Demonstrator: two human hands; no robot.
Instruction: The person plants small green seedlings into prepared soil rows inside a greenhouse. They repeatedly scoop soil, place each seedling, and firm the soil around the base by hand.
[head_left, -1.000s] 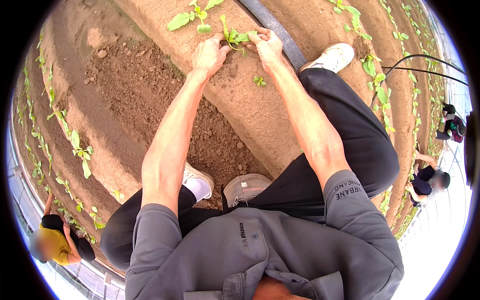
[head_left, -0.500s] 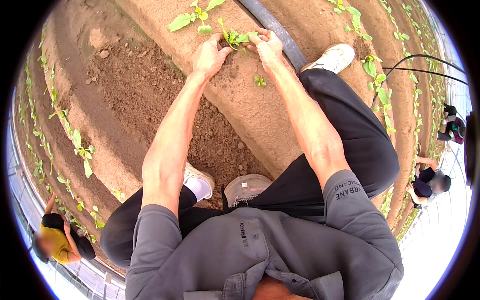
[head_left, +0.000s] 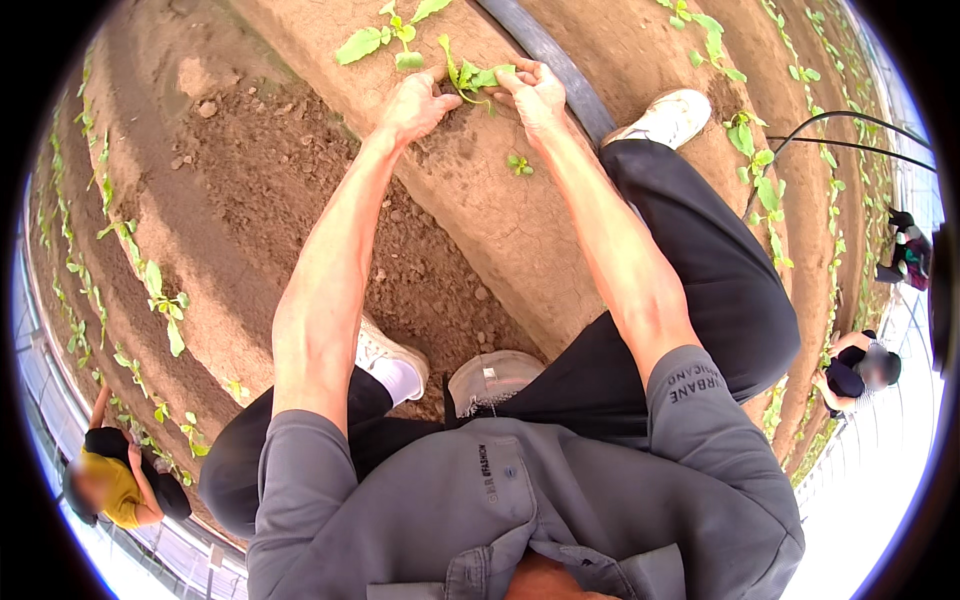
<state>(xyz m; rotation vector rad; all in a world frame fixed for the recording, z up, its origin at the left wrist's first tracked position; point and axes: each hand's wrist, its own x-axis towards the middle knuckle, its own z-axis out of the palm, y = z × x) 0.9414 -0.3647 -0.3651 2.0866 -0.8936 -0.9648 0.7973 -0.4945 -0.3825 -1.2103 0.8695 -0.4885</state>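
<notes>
Between my hands a small green seedling (head_left: pixel 468 76) stands on the raised soil bed (head_left: pixel 455 190). My left hand (head_left: pixel 417 106) is at its left side, thumb and fingers closed around the lower stem or a leaf there; exactly what they pinch is hidden. On the other side my right hand (head_left: pixel 534 95) pinches the edge of a broad leaf of the same seedling. A larger seedling (head_left: pixel 397 35) grows just beyond my left hand. Nearer to me, a tiny seedling (head_left: pixel 519 165) sits on the bed below my right hand.
A dark grey hose (head_left: pixel 545 45) runs along the bed beside my right hand. Loose crumbly soil (head_left: pixel 270 150) fills the furrow at left. More seedling rows (head_left: pixel 765 180) line both sides. Co-workers crouch at the far left (head_left: pixel 115 485) and far right (head_left: pixel 855 368). Black tubing (head_left: pixel 850 113) arches at right.
My left forearm has swung slightly outward to the left. Both hands stay at the seedling. The co-worker at right has shifted posture a little.
</notes>
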